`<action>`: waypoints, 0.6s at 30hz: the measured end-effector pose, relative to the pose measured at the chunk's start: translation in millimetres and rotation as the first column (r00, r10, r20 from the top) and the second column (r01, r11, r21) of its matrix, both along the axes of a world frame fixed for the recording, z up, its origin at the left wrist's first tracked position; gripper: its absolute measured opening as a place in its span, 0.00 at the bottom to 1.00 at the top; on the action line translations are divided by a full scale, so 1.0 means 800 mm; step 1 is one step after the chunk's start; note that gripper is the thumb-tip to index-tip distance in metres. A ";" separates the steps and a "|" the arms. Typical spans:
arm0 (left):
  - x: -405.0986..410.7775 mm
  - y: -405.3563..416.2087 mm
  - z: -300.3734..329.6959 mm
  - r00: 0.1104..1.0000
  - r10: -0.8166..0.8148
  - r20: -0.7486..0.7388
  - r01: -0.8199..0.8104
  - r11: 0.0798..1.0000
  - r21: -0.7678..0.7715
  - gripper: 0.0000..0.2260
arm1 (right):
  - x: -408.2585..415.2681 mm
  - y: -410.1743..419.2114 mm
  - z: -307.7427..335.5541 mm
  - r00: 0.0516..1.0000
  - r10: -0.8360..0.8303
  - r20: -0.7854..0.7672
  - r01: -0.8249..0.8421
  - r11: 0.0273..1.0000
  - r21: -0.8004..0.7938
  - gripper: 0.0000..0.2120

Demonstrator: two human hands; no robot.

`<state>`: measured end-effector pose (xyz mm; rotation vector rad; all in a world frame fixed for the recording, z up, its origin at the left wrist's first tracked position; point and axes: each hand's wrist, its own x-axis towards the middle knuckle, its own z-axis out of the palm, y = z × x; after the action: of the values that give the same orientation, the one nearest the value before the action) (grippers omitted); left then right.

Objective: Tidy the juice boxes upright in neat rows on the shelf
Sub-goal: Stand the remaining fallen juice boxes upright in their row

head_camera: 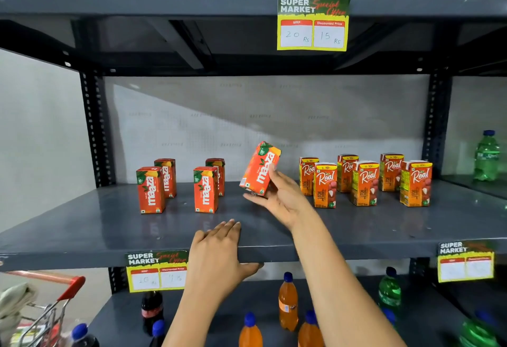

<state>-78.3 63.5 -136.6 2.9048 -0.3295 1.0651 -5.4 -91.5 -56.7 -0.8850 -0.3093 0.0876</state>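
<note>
Most of the tidying looks done. On the shelf (82,226), four Maaza boxes (151,190) already stand upright in two short front-to-back columns at about 9 o'clock from the centre, and six Real boxes (363,183) stand upright in staggered pairs at about 3 o'clock. One box is still out of line: the tilted box (260,168), leaning with its top toward 1 o'clock, is held just above the shelf in the gap between the two groups. The right hand (279,195) grips it loosely from the side and beneath, thumb on the front face and fingers spread under its base. The left hand (219,250) holds nothing; it lies flat and open on the shelf's front edge at 6 o'clock, thumb hooked under the lip. What seems left is to stand this box straight as a third Maaza column, and probably add a partner behind it.
</note>
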 end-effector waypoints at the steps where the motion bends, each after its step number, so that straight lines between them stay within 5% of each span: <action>1: 0.000 0.000 0.000 1.000 0.004 -0.005 -0.004 1.000 0.007 0.40 | 0.008 -0.004 0.003 0.996 -0.088 -0.033 0.083 0.990 -0.117 0.17; 5: 0.001 -0.001 0.000 1.000 0.011 -0.012 -0.011 1.000 0.008 0.40 | 0.031 -0.015 0.005 0.974 -0.227 0.015 0.205 0.848 -0.489 0.19; 14: -0.002 -0.001 0.005 0.997 0.019 -0.072 -0.017 1.000 0.020 0.42 | 0.032 -0.020 -0.013 0.978 -0.199 0.061 0.187 0.718 -0.670 0.23; 16: -0.006 0.001 0.012 0.992 0.004 -0.123 0.000 0.999 0.033 0.45 | 0.024 -0.020 -0.019 0.947 -0.263 0.184 0.298 0.506 -0.810 0.28; 18: -0.012 0.003 0.025 0.972 -0.079 -0.222 0.071 0.997 -0.042 0.47 | 0.019 -0.014 -0.027 0.879 -0.310 0.363 0.414 0.118 -0.902 0.33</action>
<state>-88.2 66.2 -116.9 2.9169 -0.4040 0.7166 9.9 -102.4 -78.0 -2.2886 -0.0485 -0.2793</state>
